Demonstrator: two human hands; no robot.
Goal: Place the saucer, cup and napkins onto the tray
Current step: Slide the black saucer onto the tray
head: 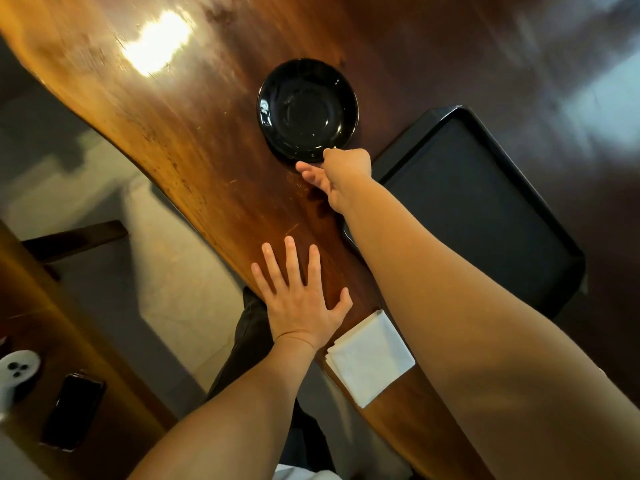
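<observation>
A glossy black saucer [307, 109] lies on the wooden table [194, 140]. My right hand [341, 176] reaches across to it and pinches its near rim between thumb and fingers. To the right of the saucer sits a black rectangular tray [485, 209] with nothing on it; my right forearm crosses its left corner. A stack of white folded napkins [370, 358] rests at the table's near edge. My left hand [301, 296] lies flat on the table with fingers spread, just left of the napkins. No cup is in view.
The table's wavy left edge drops to a pale floor [173, 306]. A lower wooden surface at the bottom left holds a dark phone [72, 410] and a white controller [15, 372]. A bright light glare [156, 41] marks the tabletop.
</observation>
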